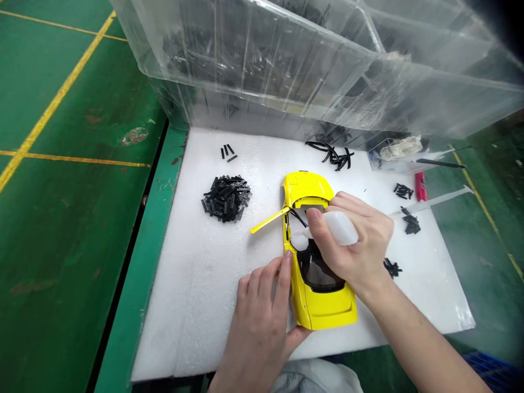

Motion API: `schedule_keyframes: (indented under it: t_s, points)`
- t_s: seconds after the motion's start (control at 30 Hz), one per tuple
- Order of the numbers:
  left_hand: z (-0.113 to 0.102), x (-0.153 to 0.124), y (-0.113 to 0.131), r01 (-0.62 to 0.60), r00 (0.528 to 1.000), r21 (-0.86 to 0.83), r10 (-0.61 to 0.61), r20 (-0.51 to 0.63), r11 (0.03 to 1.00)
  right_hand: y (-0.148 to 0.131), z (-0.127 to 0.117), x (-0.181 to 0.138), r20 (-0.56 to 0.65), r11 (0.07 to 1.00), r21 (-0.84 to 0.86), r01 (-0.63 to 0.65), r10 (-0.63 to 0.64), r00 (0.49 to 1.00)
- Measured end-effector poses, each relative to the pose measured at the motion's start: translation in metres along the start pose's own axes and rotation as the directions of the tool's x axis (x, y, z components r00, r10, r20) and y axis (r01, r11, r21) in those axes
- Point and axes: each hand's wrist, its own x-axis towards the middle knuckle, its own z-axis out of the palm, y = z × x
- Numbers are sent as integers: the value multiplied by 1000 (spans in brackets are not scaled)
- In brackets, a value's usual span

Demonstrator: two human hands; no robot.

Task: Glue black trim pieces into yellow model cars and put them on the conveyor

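Observation:
A yellow toy car body (323,308) lies on a white foam sheet (213,284), one door swung open to the left. My left hand (262,316) rests flat against the car's left side, fingers stretched out and steadying it. My right hand (354,245) is closed round a small translucent white bottle (338,226), its tip pointing into the open cabin near the windscreen.
A heap of small black plastic parts (226,197) lies left of the car, and other black pieces (333,154) are scattered behind and to the right. A red object (420,186) lies far right. Clear plastic bins (311,60) overhang the back. Green floor lies to the left.

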Motion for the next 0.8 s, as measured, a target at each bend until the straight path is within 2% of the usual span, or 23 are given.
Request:
schedule_keyframes:
  t_s: [0.43, 0.6, 0.67, 0.73, 0.8]
  points:
    - [2, 0, -2, -20, 999, 8, 20, -29, 1000, 2, 4, -2, 34, 996, -82, 24, -21, 999]
    - [1, 0, -2, -24, 999, 15, 24, -29, 1000, -5, -5, -1, 2, 998, -53, 22, -22, 1000]
    - [0, 1, -2, -21, 1000, 9, 22, -19, 1000, -6, -13, -1, -58, 999, -23, -48, 47, 997]
    - [0, 1, -1, -17, 1000, 9, 17, -14, 1000, 1, -22, -3, -149, 974, 57, -218, 224, 963]
    - [-1, 1, -1, -20, 1000, 11, 21, -18, 1000, 16, -31, -5, -215, 866, 284, -411, 476, 853]
